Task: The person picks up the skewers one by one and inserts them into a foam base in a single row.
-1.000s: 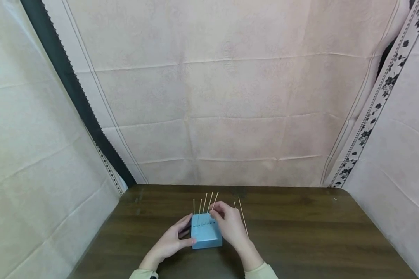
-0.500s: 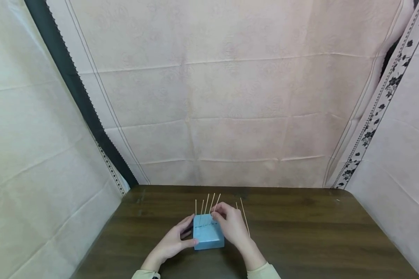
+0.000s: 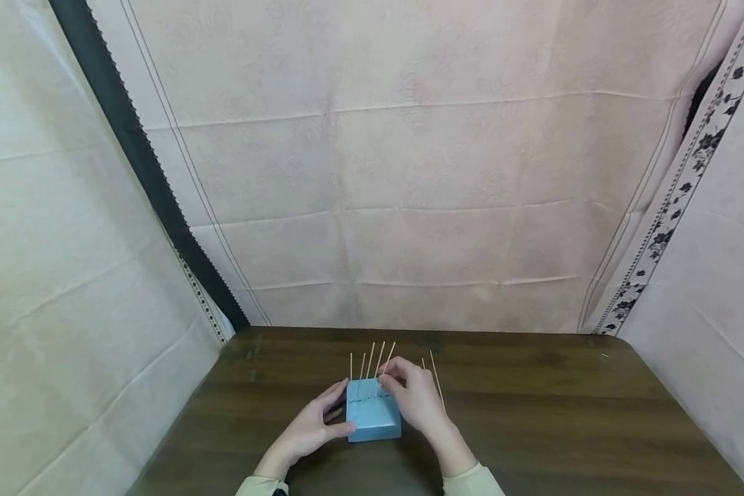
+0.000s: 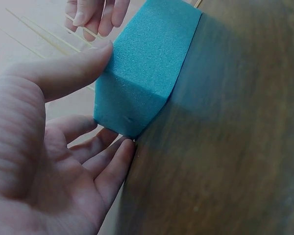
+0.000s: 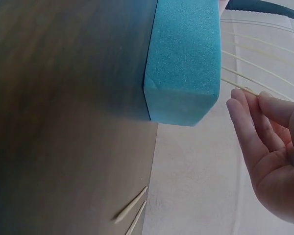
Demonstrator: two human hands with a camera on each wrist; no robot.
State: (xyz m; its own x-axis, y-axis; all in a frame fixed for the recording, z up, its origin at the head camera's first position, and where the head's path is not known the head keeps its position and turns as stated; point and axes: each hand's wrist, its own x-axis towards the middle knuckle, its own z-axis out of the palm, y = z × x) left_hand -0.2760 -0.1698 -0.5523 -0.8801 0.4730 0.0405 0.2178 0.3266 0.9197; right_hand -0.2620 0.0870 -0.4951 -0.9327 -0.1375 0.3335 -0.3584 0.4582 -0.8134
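A light blue foam block (image 3: 374, 419) lies on the table, with several thin wooden skewers standing in its top, some leaning right. My left hand (image 3: 313, 427) holds the block from the left, thumb on its near corner and fingers along the side, as the left wrist view shows at the block (image 4: 142, 63). At the block's far right my right hand (image 3: 414, 399) pinches the rightmost skewer (image 3: 389, 355) between thumb and fingers. In the right wrist view that skewer (image 5: 235, 85) meets the block's top; its tip in the foam is hidden.
To the right of my right hand, two loose skewers (image 3: 437, 379) lie on the dark wooden table (image 3: 552, 413); the right wrist view shows their pointed ends (image 5: 130, 205). A pale cloth (image 3: 409, 207) hangs behind the table, with more cloth at both sides.
The head view has shifted slightly, so everything sits a little farther right in it. Both hands keep their hold, with no clear movement against the block.
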